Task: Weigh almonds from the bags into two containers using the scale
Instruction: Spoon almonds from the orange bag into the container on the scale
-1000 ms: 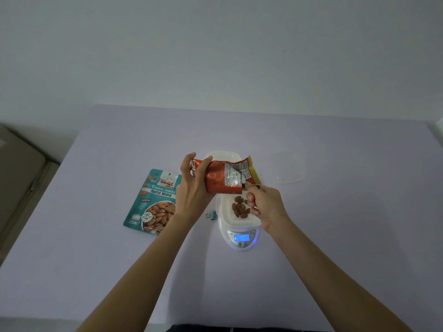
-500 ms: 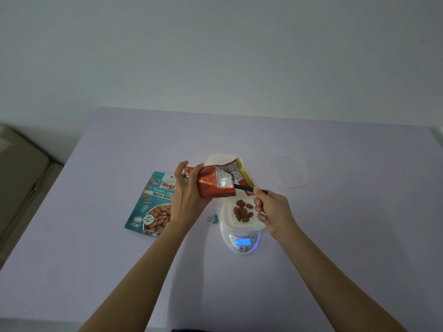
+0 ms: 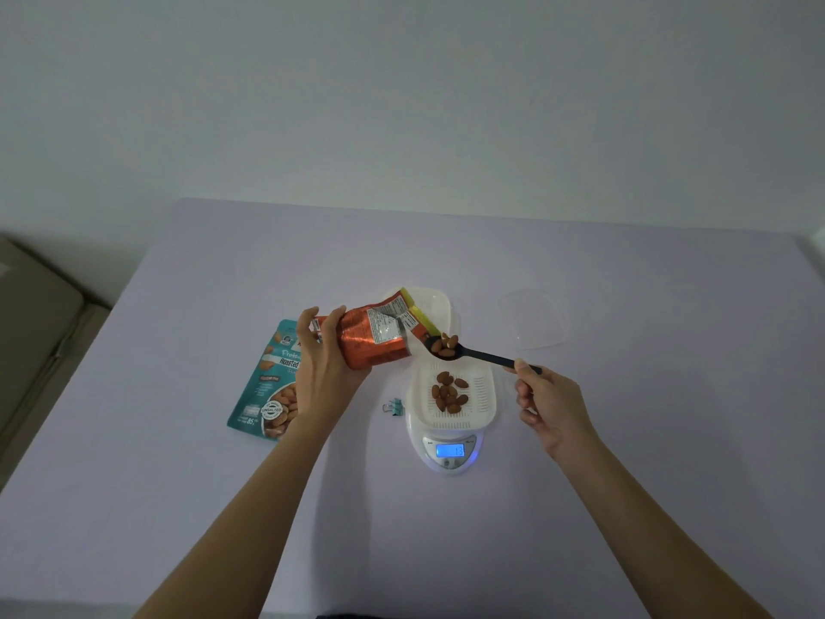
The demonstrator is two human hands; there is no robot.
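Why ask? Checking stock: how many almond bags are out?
2: an orange bag gripped by the left hand, a teal bag flat on the table, partly behind that hand.

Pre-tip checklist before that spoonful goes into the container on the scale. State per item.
1. Load: black plastic spoon carries almonds: ok.
2. Grip: right hand holds the spoon's handle end: ok.
3. Aim: spoon bowl above white perforated container: cannot tell, single view.
4. Seat: container sits on white digital scale, display lit: ok.
5. Bag: left hand holds orange foil bag, nothing spilling: ok.
6. Target weight not exceeded: cannot tell.
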